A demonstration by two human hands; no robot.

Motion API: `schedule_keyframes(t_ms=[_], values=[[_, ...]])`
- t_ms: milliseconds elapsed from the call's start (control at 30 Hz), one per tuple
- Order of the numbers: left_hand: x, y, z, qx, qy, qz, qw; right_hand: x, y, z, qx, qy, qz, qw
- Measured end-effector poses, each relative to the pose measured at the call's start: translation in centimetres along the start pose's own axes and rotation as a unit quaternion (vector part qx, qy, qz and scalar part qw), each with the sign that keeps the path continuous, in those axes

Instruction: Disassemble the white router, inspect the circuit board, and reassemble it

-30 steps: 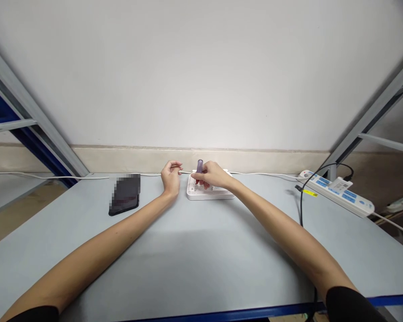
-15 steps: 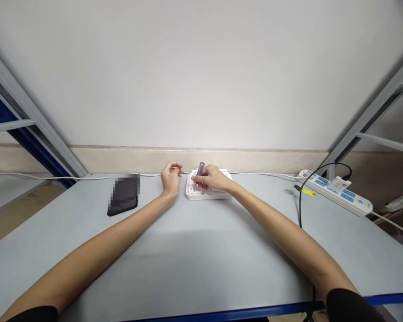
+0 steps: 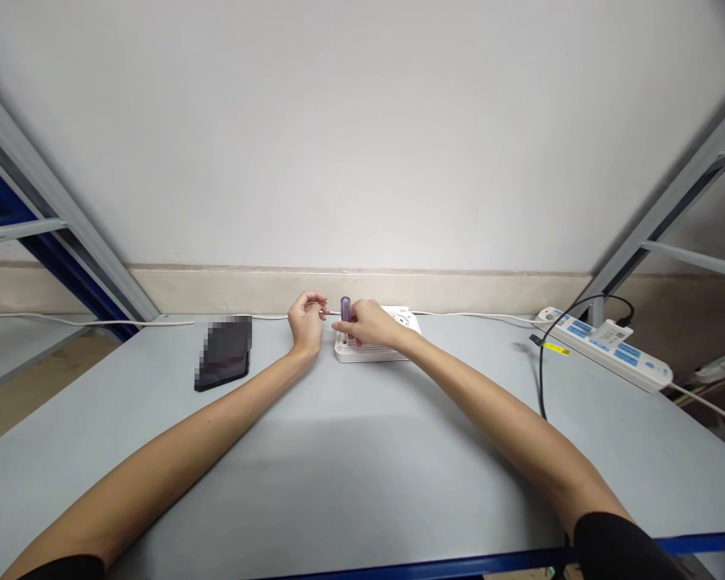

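Observation:
Near the wall, a white, flat plastic device (image 3: 371,354) with a perforated top face lies on the table. My right hand (image 3: 371,324) is closed around a screwdriver with a translucent purple handle (image 3: 345,308). It stands nearly upright over the device's left part, its tip hidden by my fingers and too small to make out. Just left of the device, my left hand (image 3: 307,321) rests on its side on the table. Its fingers are loosely bent and apart, with nothing visible in them.
A black phone-like slab (image 3: 225,354), partly pixelated, lies left of my left hand. At the right are a white power strip (image 3: 604,346) and a black cable (image 3: 541,379) with a yellow tag (image 3: 557,349). A white cord (image 3: 471,312) runs along the wall; metal posts flank the table (image 3: 362,475).
My right hand has moved left with the screwdriver, which now stands more upright over the device's left side. More of the device's right side shows. My left hand has hardly moved.

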State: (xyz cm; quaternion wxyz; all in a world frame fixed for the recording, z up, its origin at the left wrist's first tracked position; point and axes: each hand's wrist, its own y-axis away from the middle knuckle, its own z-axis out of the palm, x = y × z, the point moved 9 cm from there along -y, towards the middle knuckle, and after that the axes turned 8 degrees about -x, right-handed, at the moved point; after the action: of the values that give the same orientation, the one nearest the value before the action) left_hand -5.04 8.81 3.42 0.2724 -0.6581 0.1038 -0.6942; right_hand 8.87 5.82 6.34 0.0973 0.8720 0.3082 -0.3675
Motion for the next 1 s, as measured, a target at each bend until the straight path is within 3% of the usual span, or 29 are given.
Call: schedule_keyframes(t_ms=[133, 200, 267, 333, 400, 467, 600, 767, 1000], values=[[1.2, 0.2, 0.0, 0.006, 0.002, 0.023, 1.000, 0.8, 0.6, -0.2, -0.055, 0.023, 0.001, 0.998], [2.5, 0.7, 0.3, -0.008, -0.002, 0.048, 0.999, 1.7, 1.8, -1.6, -0.046, 0.037, 0.009, 0.998], [4.3, 1.4, 1.6, -0.068, -0.032, 0.103, 0.992, 2.8, 3.2, -3.1, -0.011, 0.068, 0.012, 0.998], [5.9, 2.5, 3.7, -0.157, -0.097, 0.173, 0.967, 4.3, 4.9, -4.3, 0.057, 0.110, 0.031, 0.992], [6.4, 3.8, 5.6, -0.236, -0.164, 0.218, 0.933, 5.5, 6.5, -5.0, 0.142, 0.147, 0.044, 0.978], [6.0, 4.5, 6.4, -0.271, -0.197, 0.227, 0.915, 6.1, 7.4, -4.2, 0.178, 0.172, 0.022, 0.969], [5.3, 4.3, 5.7, -0.244, -0.193, 0.219, 0.925, 6.6, 7.5, -2.1, 0.177, 0.218, -0.003, 0.960], [4.5, 3.5, 4.1, -0.198, -0.169, 0.202, 0.944, 7.9, 7.2, -2.5, 0.182, 0.238, 0.010, 0.954], [3.2, 2.7, 3.1, -0.114, -0.166, 0.194, 0.960, 8.8, 7.1, -2.3, 0.193, 0.245, -0.031, 0.949]])
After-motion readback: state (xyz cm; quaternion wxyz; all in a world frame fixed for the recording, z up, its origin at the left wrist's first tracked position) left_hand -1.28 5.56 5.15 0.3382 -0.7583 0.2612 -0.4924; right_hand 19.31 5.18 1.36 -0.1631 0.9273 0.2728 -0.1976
